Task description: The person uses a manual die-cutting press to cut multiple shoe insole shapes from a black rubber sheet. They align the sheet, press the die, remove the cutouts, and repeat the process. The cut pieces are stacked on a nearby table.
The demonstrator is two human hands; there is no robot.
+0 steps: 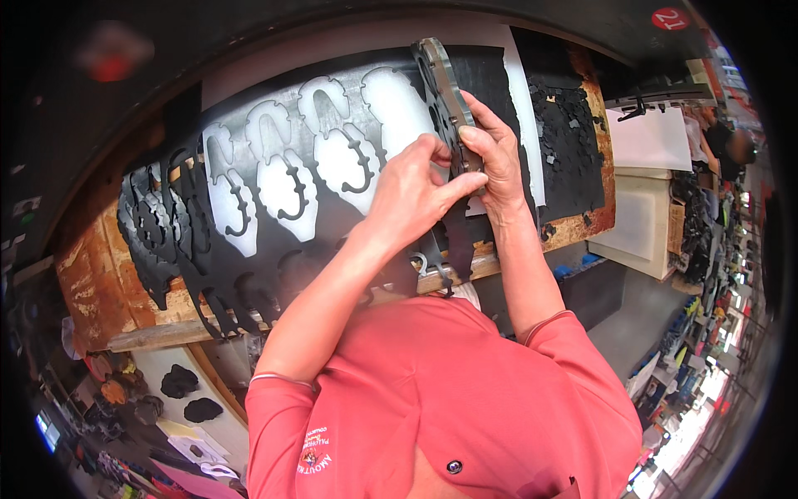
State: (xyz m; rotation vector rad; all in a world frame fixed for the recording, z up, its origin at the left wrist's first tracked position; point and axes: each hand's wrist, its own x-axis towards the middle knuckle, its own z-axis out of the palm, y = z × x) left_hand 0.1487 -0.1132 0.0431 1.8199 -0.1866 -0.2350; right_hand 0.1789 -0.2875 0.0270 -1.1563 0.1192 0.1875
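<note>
A metal cutting die, a tall curved frame with dark pieces along its inner side, is held up on edge above the work board. My right hand grips its right side, with the thumb across its edge. My left hand is closed at the die's lower end, the thumb reaching under and the fingers curled against its left face. What may lie between those left fingers is hidden. Below is a black sheet with several horseshoe-like cut-outs, white showing through the openings.
Black scraps cover the board's right end, and cut remnants hang at its left. A dark machine beam spans the far side. A pale bin stands at right. Two black pieces lie on a light surface at lower left.
</note>
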